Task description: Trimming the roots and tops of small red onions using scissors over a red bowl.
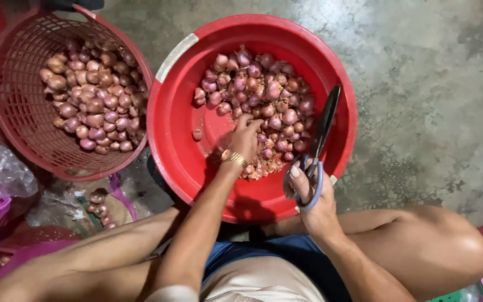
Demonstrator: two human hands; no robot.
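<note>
The left hand [243,140] reaches down into the red basin [180,134] on the concrete floor [431,84], its fingers curled together over the near edge of the heap of shallots [264,92]; whether it already pinches one bulb cannot be told, since the fingertips are buried among them. The right hand [311,193] is closed through the loops of a pair of scissors [320,137], the dark blades together and pointing to the far side over the basin's right part. The shallots look small, light and firm, with dry papery skins that slide and flake, so a bulb is likely to slip unless it is taken between thumb and fingertips around its fat middle, leaving the root and tip ends free. Loose skins and trimmings [258,162] lie just near the left hand in the basin; they are soft and weigh next to nothing. To the left, a red mesh basket [23,112] holds more shallots, touching the basin's rim. A few stray bulbs [99,207] lie on the floor near the left knee.
</note>
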